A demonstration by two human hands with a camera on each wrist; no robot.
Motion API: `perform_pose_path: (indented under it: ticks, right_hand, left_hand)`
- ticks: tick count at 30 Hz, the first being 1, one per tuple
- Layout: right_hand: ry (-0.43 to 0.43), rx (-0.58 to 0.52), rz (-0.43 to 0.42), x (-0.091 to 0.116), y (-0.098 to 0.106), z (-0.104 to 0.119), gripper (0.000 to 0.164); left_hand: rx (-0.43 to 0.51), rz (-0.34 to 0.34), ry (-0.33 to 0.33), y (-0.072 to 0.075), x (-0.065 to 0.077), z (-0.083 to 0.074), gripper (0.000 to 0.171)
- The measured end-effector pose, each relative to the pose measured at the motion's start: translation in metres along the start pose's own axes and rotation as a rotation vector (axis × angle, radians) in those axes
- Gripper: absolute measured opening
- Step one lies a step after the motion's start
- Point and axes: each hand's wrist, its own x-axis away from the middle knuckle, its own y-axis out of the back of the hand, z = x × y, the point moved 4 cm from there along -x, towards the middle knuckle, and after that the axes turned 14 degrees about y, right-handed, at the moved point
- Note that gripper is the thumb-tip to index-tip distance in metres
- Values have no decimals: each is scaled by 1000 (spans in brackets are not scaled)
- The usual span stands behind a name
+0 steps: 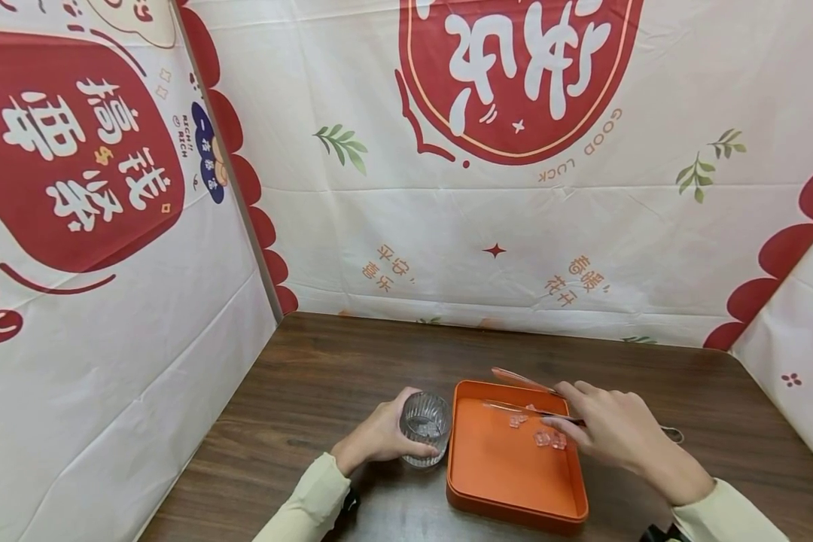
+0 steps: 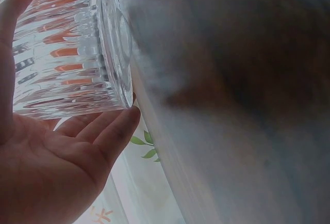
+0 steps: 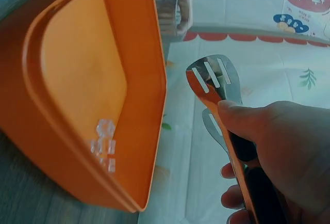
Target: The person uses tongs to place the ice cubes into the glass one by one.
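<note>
My left hand [image 1: 379, 433] holds a clear ribbed glass [image 1: 425, 430] from its left side, thumb at the front and fingers around the back. The fingertips lie by the glass base in the left wrist view. Just right of the glass stands a shallow orange tray [image 1: 494, 476]. Several clear ice-like cubes [image 1: 543, 438] lie in its right and back part. My right hand [image 1: 616, 427] grips metal tongs [image 3: 232, 82] with slotted heads and black grips, thumb on one arm. The tong arms are spread above the tray, with nothing visible between them. What the glass contains is unclear.
A dark wood table [image 1: 325, 361] lies under everything. White printed cloth [image 1: 447, 226] hangs behind it, and more cloth [image 1: 142, 331] hangs along the left side. The tray's raised rim stands close to the glass.
</note>
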Motion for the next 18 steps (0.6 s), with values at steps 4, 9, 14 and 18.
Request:
perform_pose_path:
  ticks: [4, 9, 14, 18]
  right_hand:
    - [1, 4, 20, 5, -2, -4, 44]
    - [1, 7, 30, 10, -5, -7, 44]
    - [9, 14, 26, 14, -8, -7, 41]
    - [9, 3, 61, 16, -13, -7, 39]
  left_hand:
    - [3, -5, -13, 1, 0, 0, 84]
    - [0, -7, -18, 1, 0, 0, 84]
    - [-5, -8, -14, 0, 0, -1, 84]
    - [-5, -5, -4, 1, -1, -1, 85]
